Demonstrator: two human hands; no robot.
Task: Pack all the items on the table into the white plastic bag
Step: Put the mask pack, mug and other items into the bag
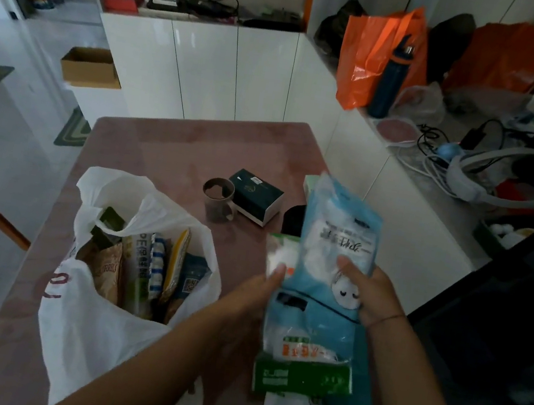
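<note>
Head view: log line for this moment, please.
right hand grips blue packet | left hand at its left edge, grip unclear | white plastic bag open, part-filled | mug, dark box on table

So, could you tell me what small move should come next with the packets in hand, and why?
Probably swing the blue packets leftward over the white plastic bag and lower them in: the right hand grips them, the left hand touches their left edge, and the bag's mouth gapes open to the left with packs already standing inside.
</note>
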